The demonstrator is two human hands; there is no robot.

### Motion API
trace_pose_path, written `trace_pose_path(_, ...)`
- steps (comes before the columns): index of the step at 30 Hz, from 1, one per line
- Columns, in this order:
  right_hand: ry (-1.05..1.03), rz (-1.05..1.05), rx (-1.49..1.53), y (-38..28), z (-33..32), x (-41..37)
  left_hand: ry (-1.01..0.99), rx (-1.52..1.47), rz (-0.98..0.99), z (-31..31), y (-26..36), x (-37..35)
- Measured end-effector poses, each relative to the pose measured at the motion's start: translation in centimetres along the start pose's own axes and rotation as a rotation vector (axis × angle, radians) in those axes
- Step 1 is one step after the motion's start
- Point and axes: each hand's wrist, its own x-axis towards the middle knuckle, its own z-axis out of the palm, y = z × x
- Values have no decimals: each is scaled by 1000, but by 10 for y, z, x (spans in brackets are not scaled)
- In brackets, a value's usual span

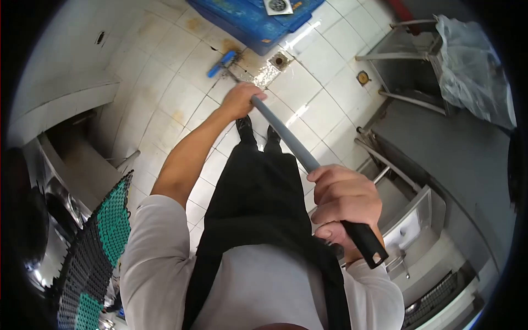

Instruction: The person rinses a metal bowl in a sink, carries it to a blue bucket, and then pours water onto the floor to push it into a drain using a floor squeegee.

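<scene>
A long grey pole (286,133) with a black end grip runs diagonally in front of my black apron. My left hand (242,100) is wrapped round its lower part, and my right hand (346,201) is closed round the upper part, just above the black grip. At the far end, a blue brush head (222,64) rests on the white tiled floor (192,82), near dark grime and wet, shiny patches. A square floor drain (279,60) lies to the right of the brush.
A large blue bin (247,22) stands beyond the brush. Metal shelving with clear plastic (473,66) is at the upper right, with a grey counter (440,148) below. Green and black mats (113,220) hang at the left. My shoes are on the tiles.
</scene>
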Motion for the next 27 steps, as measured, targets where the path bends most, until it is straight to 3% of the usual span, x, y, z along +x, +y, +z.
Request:
trace_pose_path(3,135,-5,12,0,8,8,168,16,-77,-25,-8,-23)
trace_pose_path(7,370,203,165,34,57,22,235,192,-292,-49,-65,-64)
trace_pose_path(8,381,282,236,41,66,25,232,233,-342,-49,-73,-75)
trace_pose_path(11,186,164,118,65,72,23,120,169,-367,-17,-106,-99)
trace_pose_path(14,189,21,72,43,44,15,89,39,-204,15,-68,-72)
trace_pose_path(18,285,72,37,-7,14,15,46,-101,-143,47,-4,-22)
trace_pose_path(27,284,-21,-20,-49,-30,34,49,-151,-169,39,74,52)
